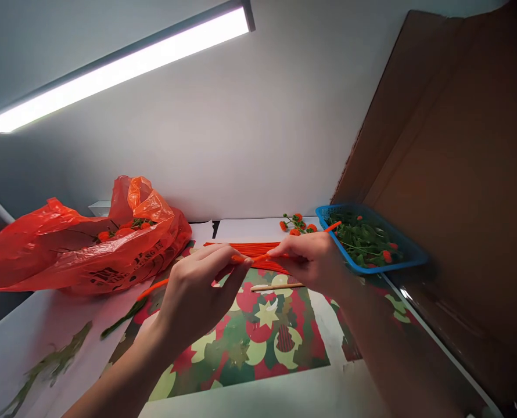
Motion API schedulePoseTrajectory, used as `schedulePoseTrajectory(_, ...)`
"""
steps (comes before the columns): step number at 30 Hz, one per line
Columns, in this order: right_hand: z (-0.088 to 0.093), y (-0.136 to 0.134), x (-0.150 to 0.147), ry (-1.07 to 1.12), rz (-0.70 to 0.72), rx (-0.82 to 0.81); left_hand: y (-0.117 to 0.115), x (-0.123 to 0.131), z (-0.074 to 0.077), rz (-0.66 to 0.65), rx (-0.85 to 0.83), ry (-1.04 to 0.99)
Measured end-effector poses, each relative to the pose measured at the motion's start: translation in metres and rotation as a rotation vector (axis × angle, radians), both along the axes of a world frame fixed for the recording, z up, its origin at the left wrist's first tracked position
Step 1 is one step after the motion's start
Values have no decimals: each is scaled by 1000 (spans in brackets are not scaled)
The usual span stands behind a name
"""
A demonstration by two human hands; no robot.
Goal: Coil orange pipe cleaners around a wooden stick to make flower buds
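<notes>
Both hands meet in the middle of the head view, pinching an orange pipe cleaner [261,259]. One end of it pokes out beyond my right hand [313,258], and the other comes out past my left hand [204,281]. Thumb and fingertips of each hand are closed on it, the two grips only a little apart. Just behind my fingers lies a bundle of straight orange pipe cleaners [241,248], partly hidden by the hands. Under them, a thin wooden stick [278,287] rests on the patterned mat [258,348].
A red plastic bag [128,264] with orange flowers stands at the left. At the right is a blue basket [363,269] of green stems, beside a tall cardboard panel [450,145]. Small orange flowers [297,225] lie at the back. Green strips [125,318] are at the left.
</notes>
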State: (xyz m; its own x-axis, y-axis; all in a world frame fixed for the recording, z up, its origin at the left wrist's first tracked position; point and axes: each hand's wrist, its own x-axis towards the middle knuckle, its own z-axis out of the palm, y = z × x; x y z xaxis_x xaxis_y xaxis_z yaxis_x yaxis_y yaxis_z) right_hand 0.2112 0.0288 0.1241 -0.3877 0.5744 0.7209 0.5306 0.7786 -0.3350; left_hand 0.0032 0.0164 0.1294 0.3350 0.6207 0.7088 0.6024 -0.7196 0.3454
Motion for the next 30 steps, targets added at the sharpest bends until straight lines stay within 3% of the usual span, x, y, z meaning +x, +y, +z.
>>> schedulePoseTrajectory(5,-7,1,-3,-57,-83,426,4,-2,5,-169,-521,-235)
schedulePoseTrajectory(7,-8,1,-4,-62,-80,451,6,-2,6,-198,-653,-310)
schedulePoseTrajectory(9,-7,2,-4,-35,-48,354,6,0,4,-179,-660,-408)
schedulePoseTrajectory(13,-2,1,-4,85,38,-70,3,4,-3,-179,-475,-526)
schedulePoseTrajectory(16,2,-2,-3,194,93,-347,3,4,-11,-130,-180,-446)
schedulePoseTrajectory(19,4,-3,0,267,123,-515,5,2,-15,-71,105,-293)
schedulePoseTrajectory(25,10,-5,6,261,162,-592,8,0,-7,-60,345,-25)
schedulePoseTrajectory(30,13,-9,12,164,131,-433,8,-1,-5,8,358,154)
